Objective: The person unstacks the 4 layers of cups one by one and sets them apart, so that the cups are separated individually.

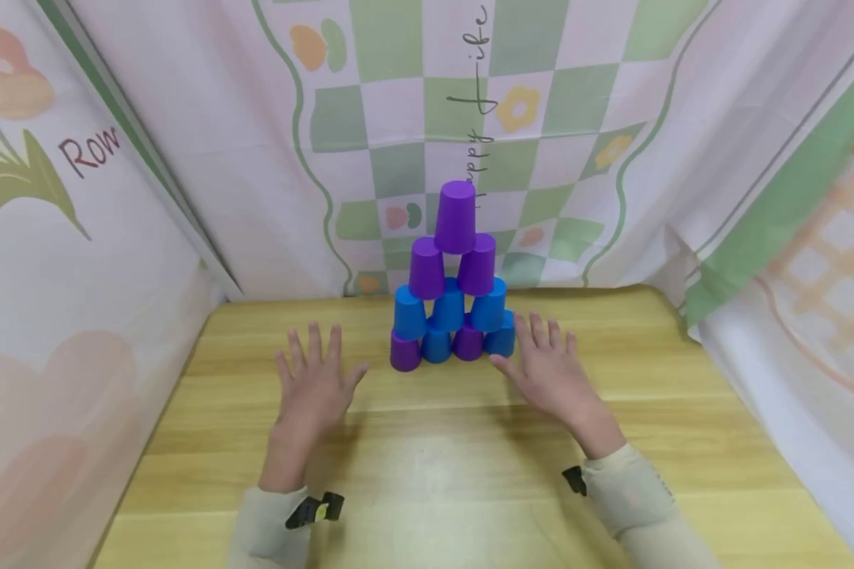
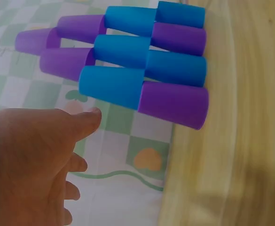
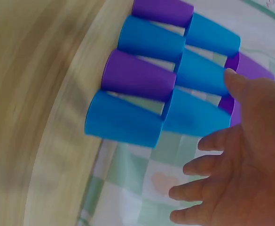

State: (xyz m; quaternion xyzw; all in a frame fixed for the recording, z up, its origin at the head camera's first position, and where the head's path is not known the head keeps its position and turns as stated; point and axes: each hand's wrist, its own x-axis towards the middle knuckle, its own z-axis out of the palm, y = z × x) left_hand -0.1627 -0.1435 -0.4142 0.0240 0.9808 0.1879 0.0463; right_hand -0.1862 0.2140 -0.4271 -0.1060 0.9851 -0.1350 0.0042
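A pyramid of upside-down plastic cups stands on the wooden table. Its top is a single purple cup (image 1: 456, 217), resting on two purple cups (image 1: 427, 269). Under these come three blue cups (image 1: 448, 306), above a bottom row where purple and blue cups (image 1: 437, 345) alternate. To the left of the stack my left hand (image 1: 315, 395) is held with fingers spread, nothing in it, apart from the cups. My right hand (image 1: 551, 375), also spread and holding nothing, is beside the right end of the bottom row, its fingertips close to the end blue cup (image 3: 123, 120).
The table (image 1: 427, 474) has pale wood grain and ends at a hanging cloth (image 1: 391, 170) with a green-and-white check just behind the stack. More printed cloth hangs along the left (image 1: 57, 316) and right sides. Each sleeve carries a black wrist strap (image 1: 315, 511).
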